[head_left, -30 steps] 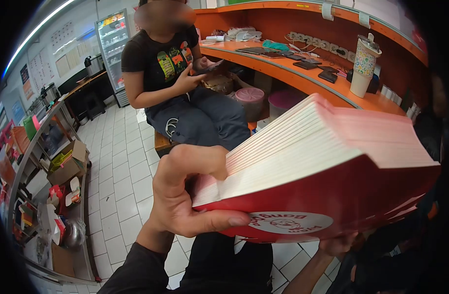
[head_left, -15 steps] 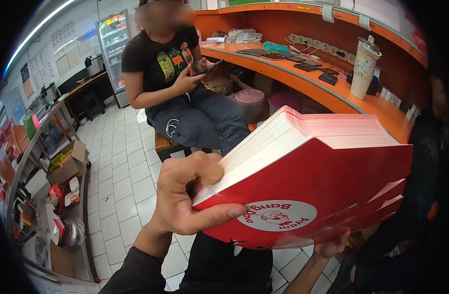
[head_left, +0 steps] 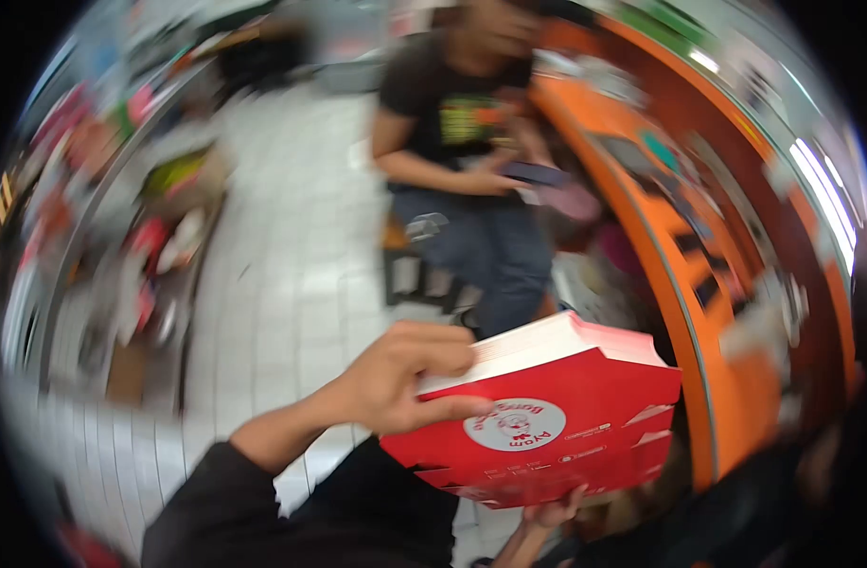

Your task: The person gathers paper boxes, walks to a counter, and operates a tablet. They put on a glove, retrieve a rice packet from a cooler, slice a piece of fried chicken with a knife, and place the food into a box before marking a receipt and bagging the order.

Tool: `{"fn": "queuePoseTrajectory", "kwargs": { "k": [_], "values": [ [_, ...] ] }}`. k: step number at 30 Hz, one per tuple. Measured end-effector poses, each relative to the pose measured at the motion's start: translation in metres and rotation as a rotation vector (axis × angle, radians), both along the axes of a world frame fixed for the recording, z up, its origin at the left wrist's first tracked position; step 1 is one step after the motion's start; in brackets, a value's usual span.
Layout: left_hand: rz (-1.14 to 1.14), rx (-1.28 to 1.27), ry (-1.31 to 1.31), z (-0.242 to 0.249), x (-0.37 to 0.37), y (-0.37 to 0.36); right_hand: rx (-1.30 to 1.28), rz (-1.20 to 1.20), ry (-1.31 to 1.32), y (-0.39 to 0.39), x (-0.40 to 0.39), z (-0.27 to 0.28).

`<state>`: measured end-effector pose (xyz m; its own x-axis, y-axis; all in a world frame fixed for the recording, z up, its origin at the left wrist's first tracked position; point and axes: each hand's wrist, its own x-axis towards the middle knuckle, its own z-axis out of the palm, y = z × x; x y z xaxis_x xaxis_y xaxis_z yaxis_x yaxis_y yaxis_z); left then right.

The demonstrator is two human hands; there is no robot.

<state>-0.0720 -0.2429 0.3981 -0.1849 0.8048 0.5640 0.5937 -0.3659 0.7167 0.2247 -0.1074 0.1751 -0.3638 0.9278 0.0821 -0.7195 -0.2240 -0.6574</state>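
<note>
A thick stack of flat red cardboard boxes (head_left: 557,417) with a round white logo is held in front of me, tilted. My left hand (head_left: 405,379) grips its left edge, thumb on the red face and fingers curled over the white edges. My right hand (head_left: 552,514) supports the stack from underneath; only its fingertips show below the lower edge.
A seated person in a black shirt (head_left: 462,123) holds a phone (head_left: 538,173) just beyond the stack. An orange counter (head_left: 680,256) curves along the right. Shelves with cardboard boxes and packets (head_left: 159,218) line the left. White tiled floor (head_left: 291,275) lies between. The picture is blurred.
The view has swung and tilted sharply, with motion blur. The red stack now sits lower and smaller in the picture. Both hands keep the same hold on it.
</note>
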Motion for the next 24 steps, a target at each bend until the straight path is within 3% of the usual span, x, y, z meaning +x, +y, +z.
{"fn": "queuePoseTrajectory", "kwargs": {
  "k": [1,3,6,8,9,10,12,17,21,24],
  "values": [
    [0.084,-0.026,-0.038,0.007,-0.004,-0.022,-0.019,0.151,-0.064,-0.016,-0.003,0.03],
    [0.312,-0.094,-0.114,0.04,0.024,-0.056,-0.2,0.198,-0.216,-0.021,0.013,0.102],
    [0.528,-0.25,-0.43,0.115,0.063,-0.13,-0.227,0.541,-0.415,-0.021,0.011,0.216],
    [0.679,-0.336,-0.809,0.173,0.105,-0.151,-0.25,0.603,-0.497,0.001,0.013,0.272],
    [0.709,-0.214,-0.638,0.17,0.116,-0.164,-0.21,0.672,-0.63,0.012,0.008,0.299],
    [0.743,-0.213,-0.656,0.175,0.105,-0.175,-0.191,0.74,-0.768,0.016,-0.022,0.306],
    [0.744,-0.122,-1.095,0.189,0.112,-0.222,-0.155,0.781,-0.879,-0.006,-0.058,0.337],
    [1.077,-0.057,-1.084,0.238,0.184,-0.333,0.09,1.124,-0.856,-0.101,-0.114,0.375],
    [1.299,0.07,-1.124,0.229,0.24,-0.424,0.227,1.296,-0.862,-0.202,-0.159,0.384],
    [1.568,0.191,-1.038,0.235,0.271,-0.475,0.359,1.631,-0.947,-0.298,-0.202,0.369]
  ]
}}
